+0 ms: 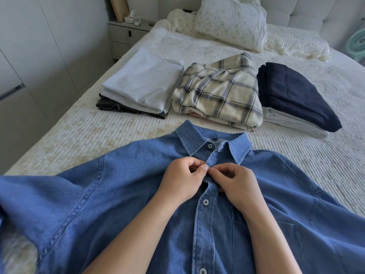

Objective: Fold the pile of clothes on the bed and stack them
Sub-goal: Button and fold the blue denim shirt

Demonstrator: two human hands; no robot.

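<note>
A denim shirt (138, 194) lay spread front-up across the near half of the bed (296, 155), collar toward 12 o'clock and sleeves running out toward 9 and 3 o'clock. The left hand (183, 178) and the right hand (235, 182) met at the placket just below the collar, the fingers of each curled and pinching the two front edges together, apparently at a button that the fingers hid. The collar button above the hands and two buttons toward 6 o'clock showed plainly; whether they were fastened cannot be told.

Progress, as judged: three folded stacks already stood in a row toward 12 o'clock, well apart from the hands. At 11 o'clock lay a pale blue-grey stack (144, 84) over a dark olive piece; at 12 o'clock a cream plaid shirt (219, 93) on pale fabric; at 1 o'clock a navy garment (296, 95) on light grey folds. The denim shirt was not yet folded, and no other loose garment showed, so it was probably among the last.

Materials: the denim was mid-blue, matte and fairly stiff, with paler stitched seams and a chest pocket at 4 o'clock. The plaid looked soft and brushed, the navy piece ribbed or knitted. The bed cover was white with fine quilted ribs. A floral pillow (231, 22) lay at the head.
</note>
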